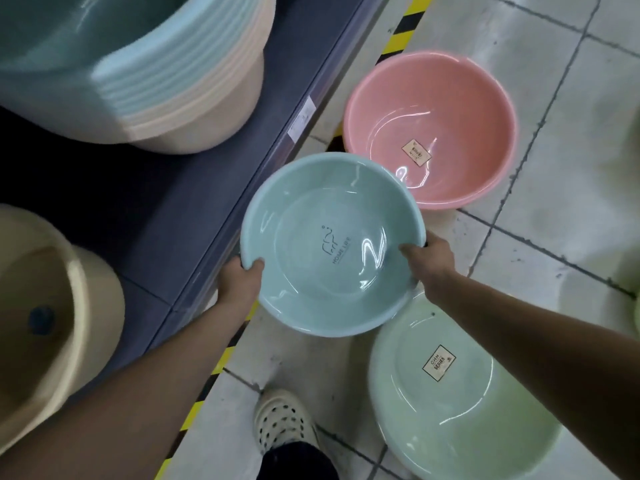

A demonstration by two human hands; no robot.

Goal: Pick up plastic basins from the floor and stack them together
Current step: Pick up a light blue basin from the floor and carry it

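The left hand (240,280) grips the near-left rim of a blue basin (330,244), thumb hooked inside; the right hand (431,261) clasps the opposite rim the same way. Between them the basin hangs level above the tiled floor (554,188), mouth up. Just beyond it a pink basin (450,109) sits on the floor, its rim partly hidden by the blue one. A green basin (460,400) rests nearer, under the right forearm. To the left, a dark shelf (166,209) carries a stack of basins (180,74).

pink basin (429,129) ahead (shelf (194,188) probably close), bare tiles (554,216) right
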